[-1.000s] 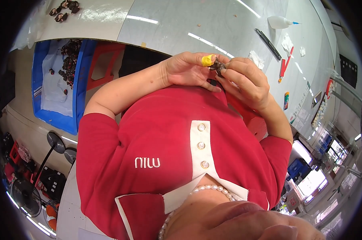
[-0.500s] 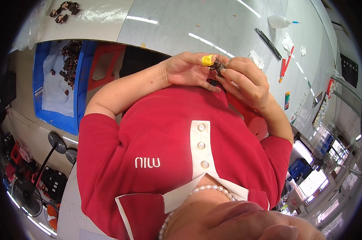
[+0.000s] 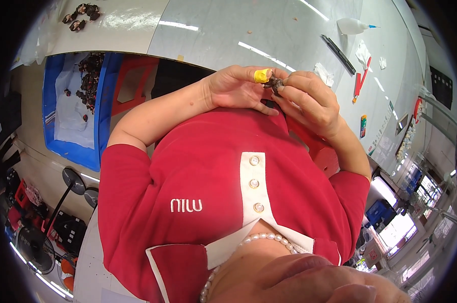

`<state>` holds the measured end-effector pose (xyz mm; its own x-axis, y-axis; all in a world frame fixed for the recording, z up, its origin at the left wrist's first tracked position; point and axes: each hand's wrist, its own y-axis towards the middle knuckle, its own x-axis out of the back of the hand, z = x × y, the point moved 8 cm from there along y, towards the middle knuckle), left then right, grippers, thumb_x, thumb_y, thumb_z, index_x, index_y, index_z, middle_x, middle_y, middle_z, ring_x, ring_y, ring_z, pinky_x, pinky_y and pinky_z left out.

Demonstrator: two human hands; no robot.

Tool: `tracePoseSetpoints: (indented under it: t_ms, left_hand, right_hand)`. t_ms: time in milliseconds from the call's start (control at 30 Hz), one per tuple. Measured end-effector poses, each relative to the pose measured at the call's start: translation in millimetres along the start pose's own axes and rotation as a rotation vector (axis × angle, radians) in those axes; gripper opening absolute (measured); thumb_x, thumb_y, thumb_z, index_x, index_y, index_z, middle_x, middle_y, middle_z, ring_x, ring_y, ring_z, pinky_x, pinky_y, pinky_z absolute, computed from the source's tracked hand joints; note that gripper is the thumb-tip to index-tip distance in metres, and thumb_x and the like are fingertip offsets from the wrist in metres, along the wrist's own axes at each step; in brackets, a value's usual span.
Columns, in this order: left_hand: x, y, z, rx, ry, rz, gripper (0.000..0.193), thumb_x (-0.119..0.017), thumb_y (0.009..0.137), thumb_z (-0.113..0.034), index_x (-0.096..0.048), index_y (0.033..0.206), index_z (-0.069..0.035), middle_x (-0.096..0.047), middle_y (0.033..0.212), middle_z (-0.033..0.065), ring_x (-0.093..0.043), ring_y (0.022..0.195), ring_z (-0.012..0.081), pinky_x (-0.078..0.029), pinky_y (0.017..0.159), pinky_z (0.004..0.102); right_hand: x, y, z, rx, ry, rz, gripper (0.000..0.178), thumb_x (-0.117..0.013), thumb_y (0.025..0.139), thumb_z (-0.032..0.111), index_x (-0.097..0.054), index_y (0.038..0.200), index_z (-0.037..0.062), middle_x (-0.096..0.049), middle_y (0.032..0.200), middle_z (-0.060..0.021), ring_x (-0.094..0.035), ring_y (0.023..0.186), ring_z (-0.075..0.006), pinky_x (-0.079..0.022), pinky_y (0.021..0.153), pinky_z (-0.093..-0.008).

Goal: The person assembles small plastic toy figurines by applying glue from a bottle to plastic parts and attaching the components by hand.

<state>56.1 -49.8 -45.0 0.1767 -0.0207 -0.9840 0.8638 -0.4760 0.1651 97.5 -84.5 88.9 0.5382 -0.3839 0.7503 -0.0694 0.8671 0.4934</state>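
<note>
Between my hands, over the near edge of the table, is a small dark brown, lumpy piece (image 3: 275, 86); its exact kind is too small to make out. My left hand (image 3: 237, 87) pinches its left side with the thumb, which has yellow tape (image 3: 261, 76) wrapped round the tip. The other fingers of that hand curve beneath, partly hidden. From the right, my right hand (image 3: 309, 98) grips the same piece between thumb and bent fingers. Fingertips cover much of it.
A blue crate (image 3: 103, 121) at the left holds many small dark pieces (image 3: 90, 76). More dark-and-pink pieces (image 3: 77, 25) lie on the table at far left. On the right are a white squeeze bottle (image 3: 352, 27), black pens (image 3: 338, 54), crumpled tissue (image 3: 323, 74), a red knife (image 3: 358, 87) and a lighter (image 3: 363, 126).
</note>
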Motion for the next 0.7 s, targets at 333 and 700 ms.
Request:
tracePoseSetpoints:
  t_ms: [333, 700]
  left_hand:
    - [-3.9, 0.0, -3.6, -0.002, 0.037, -0.014, 0.055, -0.062, 0.086, -0.029, -0.042, 0.132, -0.005, -0.052, 0.120, 0.0086, -0.047, 0.119, 0.0215, -0.038, 0.101, 0.0465]
    - [-9.9, 1.7, -16.4, -0.061, 0.161, -0.035, 0.056, -0.064, 0.084, -0.029, -0.040, 0.129, -0.003, -0.053, 0.116, 0.0082, -0.051, 0.112, 0.0192, -0.041, 0.100, 0.0434]
  right_hand:
    - [0.7, 1.5, 0.7, 0.022, -0.008, -0.024, 0.024, -0.071, 0.066, -0.007, -0.060, 0.086, -0.0017, -0.058, 0.087, -0.0105, -0.061, 0.074, -0.0249, -0.051, 0.060, -0.0308]
    - [5.3, 5.0, -0.7, 0.045, -0.023, -0.061, 0.023, -0.072, 0.066, -0.002, -0.060, 0.085, -0.0003, -0.058, 0.088, -0.0091, -0.061, 0.077, -0.0255, -0.052, 0.062, -0.0308]
